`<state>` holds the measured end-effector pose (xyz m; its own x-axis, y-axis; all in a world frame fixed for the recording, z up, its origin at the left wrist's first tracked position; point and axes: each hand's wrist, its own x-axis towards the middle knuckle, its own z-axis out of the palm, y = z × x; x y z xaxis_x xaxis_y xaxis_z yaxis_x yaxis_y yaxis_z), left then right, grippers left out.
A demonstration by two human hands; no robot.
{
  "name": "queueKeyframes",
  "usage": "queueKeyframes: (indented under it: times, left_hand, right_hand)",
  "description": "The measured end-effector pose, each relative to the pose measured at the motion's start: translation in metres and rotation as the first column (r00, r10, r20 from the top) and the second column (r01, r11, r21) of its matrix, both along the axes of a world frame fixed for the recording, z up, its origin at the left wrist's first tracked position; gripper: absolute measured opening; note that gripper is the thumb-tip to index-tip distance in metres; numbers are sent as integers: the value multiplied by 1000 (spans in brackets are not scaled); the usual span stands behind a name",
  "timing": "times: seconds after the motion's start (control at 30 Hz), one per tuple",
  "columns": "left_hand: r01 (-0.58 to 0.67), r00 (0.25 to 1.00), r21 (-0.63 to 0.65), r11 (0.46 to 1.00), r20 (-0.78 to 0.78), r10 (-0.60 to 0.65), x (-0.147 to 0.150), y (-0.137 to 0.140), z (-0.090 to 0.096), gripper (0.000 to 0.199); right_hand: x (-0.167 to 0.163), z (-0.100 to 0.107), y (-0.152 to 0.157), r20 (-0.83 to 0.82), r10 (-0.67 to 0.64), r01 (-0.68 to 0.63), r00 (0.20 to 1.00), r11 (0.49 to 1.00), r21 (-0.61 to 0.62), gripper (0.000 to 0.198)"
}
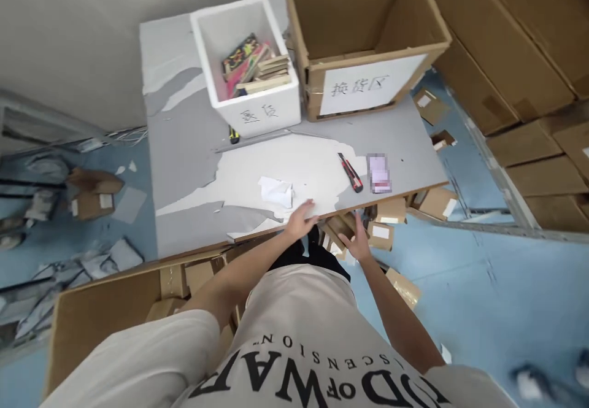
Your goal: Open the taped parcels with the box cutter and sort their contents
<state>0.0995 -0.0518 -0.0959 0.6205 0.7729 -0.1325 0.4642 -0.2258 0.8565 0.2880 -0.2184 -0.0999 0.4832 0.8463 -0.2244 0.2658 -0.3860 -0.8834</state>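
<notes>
My left hand [301,221] rests at the front edge of the table [184,156], its fingers stretched out over the top and holding nothing. Just below that edge, my right hand [359,243] has its thumb and fingers around the end of a small cardboard box [335,230]; the table hides part of the box. A crumpled white paper [277,192] lies a little beyond my left hand. Farther right on the tabletop are a red and black utility knife [351,173] and a pinkish, blurred-out flat object [379,173].
A white foam box [257,110] with books stands at the back, beside a large open carton [317,92]. A yellow and black tool [234,135] pokes out near the foam box. An open carton [105,304] with boxes sits below left. Boxes [402,286] litter the blue floor.
</notes>
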Motion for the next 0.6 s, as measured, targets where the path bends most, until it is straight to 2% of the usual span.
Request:
queueKeyframes:
  times: [0.07,0.13,0.2,0.3,0.4,0.47,0.53,0.6]
  left_hand:
    - [-194,980,97,976,-22,197,-36,34,4,60]
    - [-320,935,50,946,-142,324,-64,64,1,74]
    - [-347,916,-108,932,-252,312,-79,83,-7,81]
    - [-324,918,-281,903,-324,229,-77,87,-22,83]
    - [-295,928,-332,896,-324,185,-60,68,-30,80]
    - [-254,946,-367,895,-285,152,-46,49,-28,77]
    - [-170,973,-408,897,-216,86,-28,24,-23,74]
    - [-23,992,-445,895,-125,-37,-3,-7,-14,75]
  right_hand:
    - [-21,-1,62,-195,88,-85,977,996,24,95]
    - [-45,-4,116,-362,128,-137,923,991,1,92]
    - [-70,-8,156,-472,106,-157,875,985,-71,94]
    - [-104,-14,190,-609,56,-151,791,983,-106,96]
    - [-129,-15,196,-764,16,-71,645,997,-39,101]
    - [-131,-10,185,-812,-33,3,582,999,-38,102]
    - [-116,-2,159,-814,-66,55,577,998,-41,99]
    - [-86,6,118,-779,-76,87,622,996,-29,96]
